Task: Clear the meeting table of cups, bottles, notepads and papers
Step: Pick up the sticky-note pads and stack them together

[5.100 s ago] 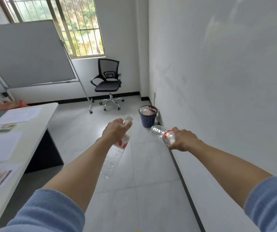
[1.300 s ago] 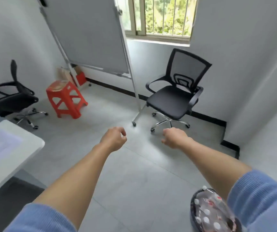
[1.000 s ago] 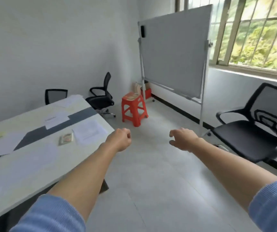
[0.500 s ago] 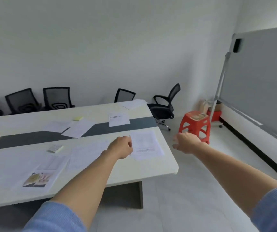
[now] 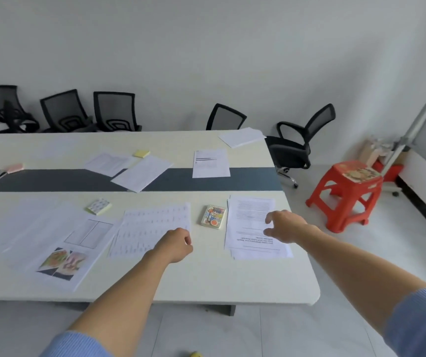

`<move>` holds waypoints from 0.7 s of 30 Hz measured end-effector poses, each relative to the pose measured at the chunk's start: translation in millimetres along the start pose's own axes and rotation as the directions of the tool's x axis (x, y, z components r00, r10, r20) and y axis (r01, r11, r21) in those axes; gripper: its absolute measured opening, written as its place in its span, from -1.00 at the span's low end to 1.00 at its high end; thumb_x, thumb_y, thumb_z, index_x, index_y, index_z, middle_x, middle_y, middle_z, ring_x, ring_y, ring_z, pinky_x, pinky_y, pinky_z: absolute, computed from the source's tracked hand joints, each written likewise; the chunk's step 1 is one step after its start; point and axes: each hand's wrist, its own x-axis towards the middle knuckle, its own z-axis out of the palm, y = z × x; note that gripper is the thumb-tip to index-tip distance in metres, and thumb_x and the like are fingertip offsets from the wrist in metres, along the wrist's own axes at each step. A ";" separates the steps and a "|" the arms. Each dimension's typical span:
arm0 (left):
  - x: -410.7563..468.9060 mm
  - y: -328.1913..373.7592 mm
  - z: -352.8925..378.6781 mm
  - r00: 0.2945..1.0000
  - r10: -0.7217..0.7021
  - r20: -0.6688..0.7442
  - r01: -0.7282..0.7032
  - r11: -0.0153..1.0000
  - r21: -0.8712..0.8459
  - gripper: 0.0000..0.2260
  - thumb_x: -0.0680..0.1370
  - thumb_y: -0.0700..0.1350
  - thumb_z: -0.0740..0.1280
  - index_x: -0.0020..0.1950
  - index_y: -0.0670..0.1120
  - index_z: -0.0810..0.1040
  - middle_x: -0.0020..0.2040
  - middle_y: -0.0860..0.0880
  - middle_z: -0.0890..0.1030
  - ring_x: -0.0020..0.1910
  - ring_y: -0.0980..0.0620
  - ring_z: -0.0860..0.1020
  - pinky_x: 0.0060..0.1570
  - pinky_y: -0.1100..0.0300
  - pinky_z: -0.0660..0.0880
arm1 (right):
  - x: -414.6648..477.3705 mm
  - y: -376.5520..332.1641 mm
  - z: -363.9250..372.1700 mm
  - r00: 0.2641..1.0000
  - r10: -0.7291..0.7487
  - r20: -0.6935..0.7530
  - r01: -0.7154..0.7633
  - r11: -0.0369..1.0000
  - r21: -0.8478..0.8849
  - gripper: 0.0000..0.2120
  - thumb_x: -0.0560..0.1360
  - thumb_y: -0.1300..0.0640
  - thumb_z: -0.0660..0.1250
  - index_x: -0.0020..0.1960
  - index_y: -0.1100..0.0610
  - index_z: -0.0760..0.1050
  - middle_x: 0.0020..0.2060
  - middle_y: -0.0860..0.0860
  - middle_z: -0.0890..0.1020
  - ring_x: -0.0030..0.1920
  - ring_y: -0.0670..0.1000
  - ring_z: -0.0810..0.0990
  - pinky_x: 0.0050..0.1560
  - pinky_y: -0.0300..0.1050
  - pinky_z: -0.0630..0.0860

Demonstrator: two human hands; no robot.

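Note:
The long meeting table [image 5: 206,282] carries several loose papers. My right hand [image 5: 285,226] hovers, fingers loosely spread, over a stack of printed sheets [image 5: 251,217] at the table's right end. My left hand [image 5: 177,244] is curled into a fist and holds nothing, above the lower edge of a printed sheet [image 5: 152,225]. Between the two lies a small colourful notepad [image 5: 213,216]. Further left lie a patterned pad [image 5: 99,206], a sheet with photos [image 5: 63,261], and more papers [image 5: 210,163] across the dark centre strip. Yellow sticky notes [image 5: 141,153] sit further back.
Black mesh chairs [image 5: 114,112] line the far wall, and one office chair [image 5: 302,140] stands at the table's right end. A red plastic stool [image 5: 348,191] stands on the floor to the right, near a whiteboard stand [image 5: 417,117].
I let go of both bottles at the bin and turned back to the table. Both empty hands now reach over the papers at its right end, closer than half a second ago.

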 end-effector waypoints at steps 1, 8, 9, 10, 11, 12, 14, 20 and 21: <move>19.0 -4.4 0.7 1.000 -0.006 0.015 0.006 1.000 -0.001 -0.87 0.55 -0.08 0.28 0.04 -0.07 0.54 -0.01 -0.03 0.53 -0.05 -0.04 0.56 -0.03 0.13 0.50 | 18.6 -3.1 6.0 1.000 0.006 0.023 -0.006 1.000 0.005 -0.57 0.56 -0.11 0.29 0.38 -0.01 0.41 0.27 0.04 0.53 0.22 0.11 0.53 0.08 -0.06 0.45; 137.1 -18.1 8.2 0.987 0.005 0.163 -0.004 1.000 -0.004 -0.88 0.56 -0.09 0.27 0.06 -0.07 0.52 0.02 -0.02 0.51 -0.05 -0.03 0.55 -0.06 0.17 0.47 | 121.4 -16.2 26.9 0.984 0.144 0.106 -0.158 0.978 0.135 -0.57 0.55 -0.08 0.31 0.38 0.01 0.42 0.29 0.05 0.52 0.22 0.10 0.53 0.06 -0.09 0.41; 156.9 -18.0 8.2 0.981 0.008 0.194 -0.009 1.000 0.005 -0.87 0.56 -0.09 0.26 0.07 -0.07 0.52 0.02 -0.02 0.51 -0.03 -0.04 0.56 -0.04 0.15 0.49 | 135.4 -17.6 28.6 0.978 0.175 0.113 -0.192 0.967 0.167 -0.57 0.55 -0.07 0.31 0.38 0.02 0.43 0.29 0.06 0.52 0.23 0.11 0.53 0.07 -0.09 0.41; 168.8 -16.2 8.9 0.976 0.015 0.218 -0.017 1.000 0.007 -0.85 0.55 -0.09 0.26 0.09 -0.08 0.52 0.03 -0.03 0.51 -0.01 -0.05 0.57 -0.01 0.13 0.50 | 142.4 -18.3 31.0 0.973 0.199 0.114 -0.218 0.956 0.195 -0.57 0.55 -0.07 0.31 0.37 0.02 0.43 0.29 0.06 0.52 0.23 0.11 0.52 0.08 -0.09 0.41; 176.9 -13.9 9.1 0.972 0.020 0.232 -0.022 1.000 0.007 -0.84 0.55 -0.09 0.26 0.10 -0.08 0.52 0.03 -0.04 0.51 0.01 -0.06 0.57 0.01 0.10 0.51 | 146.9 -18.4 32.9 0.970 0.215 0.115 -0.236 0.947 0.219 -0.58 0.55 -0.07 0.31 0.37 0.03 0.43 0.28 0.07 0.53 0.21 0.10 0.53 0.07 -0.09 0.41; 193.3 -11.4 12.5 0.967 0.023 0.254 -0.026 1.000 0.007 -0.84 0.55 -0.09 0.26 0.10 -0.08 0.51 0.03 -0.04 0.51 0.01 -0.07 0.57 0.02 0.09 0.52 | 156.8 -16.1 36.7 0.962 0.242 0.125 -0.266 0.932 0.247 -0.58 0.55 -0.08 0.31 0.36 0.03 0.43 0.27 0.07 0.54 0.18 0.10 0.53 0.04 -0.10 0.41; 218.2 -4.7 22.0 0.957 0.035 0.288 -0.032 0.999 -0.015 -0.85 0.55 -0.10 0.26 0.10 -0.06 0.50 0.05 -0.05 0.52 0.01 -0.06 0.54 0.02 0.11 0.50 | 170.8 -12.2 44.7 0.940 0.297 0.167 -0.336 0.891 0.304 -0.59 0.54 -0.08 0.32 0.34 0.03 0.44 0.23 0.08 0.55 0.04 0.07 0.54 -0.03 -0.12 0.40; 261.4 -4.7 53.0 0.939 0.043 0.341 -0.034 0.999 -0.033 -0.62 0.59 -0.17 0.18 0.41 -0.07 0.42 0.33 -0.12 0.44 0.21 -0.13 0.50 0.15 0.11 0.45 | 212.8 -17.4 76.3 0.862 0.371 0.344 -0.505 0.577 0.642 -0.63 0.52 0.04 0.39 0.27 0.14 0.47 -0.05 0.10 0.66 -0.13 0.08 0.68 -0.19 -0.10 0.54; 265.3 -8.7 56.8 0.933 0.049 0.357 -0.058 0.998 0.014 -0.59 0.59 -0.17 0.15 0.44 -0.04 0.38 0.35 -0.13 0.39 0.23 -0.14 0.49 0.18 0.08 0.46 | 220.8 -21.9 81.3 0.864 0.360 0.352 -0.501 0.553 0.666 -0.64 0.52 0.05 0.38 0.26 0.15 0.48 -0.06 0.09 0.66 -0.15 0.06 0.67 -0.20 -0.10 0.55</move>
